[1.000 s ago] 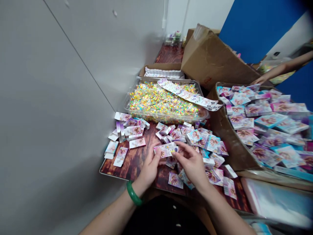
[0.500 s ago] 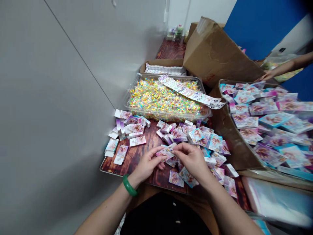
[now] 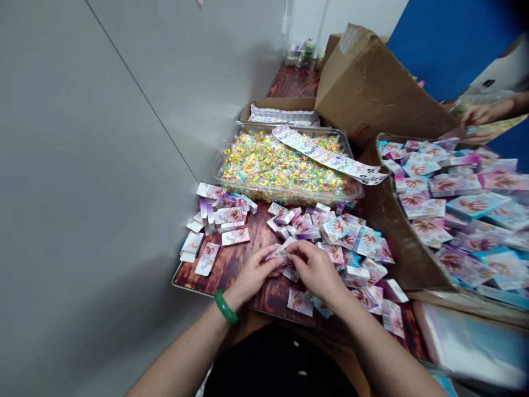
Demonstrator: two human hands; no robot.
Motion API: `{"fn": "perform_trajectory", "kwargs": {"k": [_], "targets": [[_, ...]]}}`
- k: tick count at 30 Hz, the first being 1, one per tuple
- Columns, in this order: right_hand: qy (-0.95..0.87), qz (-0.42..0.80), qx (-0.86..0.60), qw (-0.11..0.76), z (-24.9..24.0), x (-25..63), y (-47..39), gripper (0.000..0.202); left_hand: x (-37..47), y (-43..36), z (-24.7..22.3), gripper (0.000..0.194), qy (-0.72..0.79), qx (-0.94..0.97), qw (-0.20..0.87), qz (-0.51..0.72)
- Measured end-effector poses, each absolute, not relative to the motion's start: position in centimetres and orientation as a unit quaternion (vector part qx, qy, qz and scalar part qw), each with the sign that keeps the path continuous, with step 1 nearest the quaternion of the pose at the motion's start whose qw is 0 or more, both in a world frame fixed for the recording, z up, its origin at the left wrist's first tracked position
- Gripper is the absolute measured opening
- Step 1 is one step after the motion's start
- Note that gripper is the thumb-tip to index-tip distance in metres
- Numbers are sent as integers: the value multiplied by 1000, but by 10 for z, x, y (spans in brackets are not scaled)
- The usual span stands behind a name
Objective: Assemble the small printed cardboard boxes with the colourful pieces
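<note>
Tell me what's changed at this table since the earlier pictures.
The right hand has moved in toward the left hand, and the small box they hold is now tilted and more covered by fingers. A co-worker's hand has drawn back from the big carton's rim. Unchanged: the packet-filled tray, the strip of stickers across it.

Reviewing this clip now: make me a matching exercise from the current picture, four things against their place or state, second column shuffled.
Things:
1. green bangle
2. long printed strip
3. clear tray
4. left hand and right hand

Place or state:
A. filled with colourful packets
B. together at one small printed box
C. around the left wrist
D. lying across the tray, one end past its rim

Pairs: 1-C, 2-D, 3-A, 4-B
</note>
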State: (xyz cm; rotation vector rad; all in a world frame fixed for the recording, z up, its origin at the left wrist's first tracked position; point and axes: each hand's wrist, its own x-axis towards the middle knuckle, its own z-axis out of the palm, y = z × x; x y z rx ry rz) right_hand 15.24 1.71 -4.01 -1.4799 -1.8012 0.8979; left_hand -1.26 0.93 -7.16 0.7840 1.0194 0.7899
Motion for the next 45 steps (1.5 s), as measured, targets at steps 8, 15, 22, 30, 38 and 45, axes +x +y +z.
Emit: {"fn": "perform_trajectory", "kwargs": {"k": [8, 15, 22, 30, 38, 45], "targets": [[-340, 668, -519, 410, -32, 167, 27, 28, -25, 8, -43, 68, 383, 375, 769, 349], [-345, 678, -483, 434, -37, 160, 19, 32, -22, 11, -32, 57, 370, 400, 750, 374], [-326, 724, -459, 398, -38, 150, 13, 28, -29, 15, -41, 63, 288, 376, 805, 357], [-285, 756, -445, 387, -33, 144, 11, 30, -36, 12, -47, 64, 245, 358, 823, 367], [-235, 791, -425, 373, -39, 146, 11, 26, -35, 11, -44, 68, 256, 361, 821, 360], [-232, 699, -453, 502, -47, 149, 10, 22, -27, 6, -34, 17, 476, 479, 537, 506]]}}
